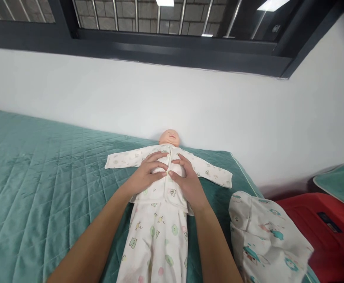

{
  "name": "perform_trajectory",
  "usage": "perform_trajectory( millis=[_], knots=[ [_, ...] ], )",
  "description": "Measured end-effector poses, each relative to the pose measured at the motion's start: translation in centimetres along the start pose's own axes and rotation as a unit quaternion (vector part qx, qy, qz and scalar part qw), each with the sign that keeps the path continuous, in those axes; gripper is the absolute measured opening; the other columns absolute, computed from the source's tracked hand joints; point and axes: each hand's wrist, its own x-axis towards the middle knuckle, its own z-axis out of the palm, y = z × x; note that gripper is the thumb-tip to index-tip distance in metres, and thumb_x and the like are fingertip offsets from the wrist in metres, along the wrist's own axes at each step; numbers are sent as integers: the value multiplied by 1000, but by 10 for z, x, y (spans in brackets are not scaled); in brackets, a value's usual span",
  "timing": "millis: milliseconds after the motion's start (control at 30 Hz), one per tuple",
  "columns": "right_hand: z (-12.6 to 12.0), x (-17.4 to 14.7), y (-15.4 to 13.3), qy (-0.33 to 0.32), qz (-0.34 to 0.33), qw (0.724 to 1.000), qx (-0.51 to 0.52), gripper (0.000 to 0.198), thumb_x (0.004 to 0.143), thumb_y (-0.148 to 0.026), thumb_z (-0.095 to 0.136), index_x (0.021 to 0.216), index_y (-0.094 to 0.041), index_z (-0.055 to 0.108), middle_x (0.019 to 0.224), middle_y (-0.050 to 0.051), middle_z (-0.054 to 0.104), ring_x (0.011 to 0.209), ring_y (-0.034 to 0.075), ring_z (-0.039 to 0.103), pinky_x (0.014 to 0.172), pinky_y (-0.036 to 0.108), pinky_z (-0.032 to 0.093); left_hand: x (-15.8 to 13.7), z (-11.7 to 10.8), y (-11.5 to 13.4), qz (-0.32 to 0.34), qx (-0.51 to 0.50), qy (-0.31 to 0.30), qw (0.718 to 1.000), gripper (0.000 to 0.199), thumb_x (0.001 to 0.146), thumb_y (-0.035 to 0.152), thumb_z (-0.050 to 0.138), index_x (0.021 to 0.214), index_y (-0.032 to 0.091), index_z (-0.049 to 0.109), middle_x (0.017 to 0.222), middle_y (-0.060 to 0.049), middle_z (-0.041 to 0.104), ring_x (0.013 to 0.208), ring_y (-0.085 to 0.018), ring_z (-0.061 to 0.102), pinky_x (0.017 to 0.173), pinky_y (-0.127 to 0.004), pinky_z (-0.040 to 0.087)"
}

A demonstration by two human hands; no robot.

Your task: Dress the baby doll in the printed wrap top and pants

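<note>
A baby doll [169, 137] lies on its back with its head against the wall. It wears a white long-sleeved baby shirt [157, 192] with small animal prints, its sleeves spread out to both sides. Patterned white baby pants [157, 243] cover the legs and run out of the bottom of the view. My left hand [150, 171] rests on the left of the shirt's front, fingers apart, thumb tip by the centre seam. Opposite it, my right hand [186, 177] touches the other side, its fingers also spread and its thumb close to the seam.
A green quilted cover [56, 188] lies under the doll. Folded white printed cloth [266, 236] sits at the lower right, beside a red plastic object [316, 236] and another green cloth [340, 184]. Behind are a white wall [124, 94] and a dark-framed window [174, 51] with bars.
</note>
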Motion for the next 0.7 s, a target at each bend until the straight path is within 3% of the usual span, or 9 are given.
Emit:
perform_trajectory(
  millis=[367, 700],
  knots=[
    [1, -1, -2, 1, -4, 1000, -14, 29, 79, -38, 69, 106, -30, 65, 151, 1, 42, 142, 25, 34, 119, 45, 23, -1, 3, 7, -10, -3, 13, 1000, 11, 89, 34, 63, 95, 26, 66, 149, -4, 45, 145, -23, 30, 120, -47, 24],
    [1, -1, -1, 2, -7, 1000, -8, 31, 76, -35, 71, 106, -30, 65, 151, 1, 42, 143, 24, 34, 120, 45, 21, 0, 7, 20, -25, 56, 33, 998, 3, 86, 25, 63, 88, 24, 62, 145, -4, 49, 139, -23, 37, 116, -46, 30]
  ],
)
